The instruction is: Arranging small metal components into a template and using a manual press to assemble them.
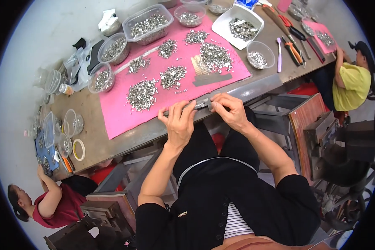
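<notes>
At the table's front edge, both hands are on a narrow dark grey metal strip (202, 104) with a shiny part in its middle. The fingers of my left hand (180, 123) are closed round its left end. My right hand (231, 111) pinches its right end between thumb and fingers. Just beyond lies a pink mat (116, 118) with several loose heaps of small silver metal pieces. The nearest heaps are a large pile (141, 95) at the left and a smaller pile (173, 77) ahead of my left hand. My fingers hide part of the strip.
Clear tubs of metal pieces, such as a rectangular one (129, 23), and a white tray (221, 28) stand along the back. A purple toothbrush (279, 54) and orange-handled pliers (295, 54) lie to the right. One person (352, 85) works far right, another (58, 206) at left.
</notes>
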Demonstrator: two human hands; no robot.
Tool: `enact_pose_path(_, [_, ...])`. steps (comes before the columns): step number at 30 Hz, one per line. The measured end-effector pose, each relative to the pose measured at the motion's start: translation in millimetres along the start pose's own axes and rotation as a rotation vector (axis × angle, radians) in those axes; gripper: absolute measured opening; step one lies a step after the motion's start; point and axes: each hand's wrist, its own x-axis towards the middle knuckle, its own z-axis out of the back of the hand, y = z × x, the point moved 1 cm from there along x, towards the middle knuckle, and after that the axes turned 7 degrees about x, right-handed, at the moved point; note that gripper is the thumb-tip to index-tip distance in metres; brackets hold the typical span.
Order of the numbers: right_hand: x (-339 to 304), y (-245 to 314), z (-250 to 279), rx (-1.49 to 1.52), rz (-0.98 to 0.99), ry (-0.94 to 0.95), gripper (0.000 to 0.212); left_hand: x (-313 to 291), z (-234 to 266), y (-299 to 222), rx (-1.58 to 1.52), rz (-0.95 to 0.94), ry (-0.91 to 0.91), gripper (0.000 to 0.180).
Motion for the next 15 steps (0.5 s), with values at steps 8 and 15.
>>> enact_pose_path(8, [125.9, -36.6, -7.5, -0.403, 0.143, 0.135, 0.014, 18.6, 13.4, -8.5, -0.110, 0.100, 0.020, 0.029])
enact_pose_path(15, [174.5, -85.3, -38.7, -0.589, 0.113, 0.175, 0.016, 112.8, -18.0, 66.4, -0.003, -0.009, -0.008, 0.013])
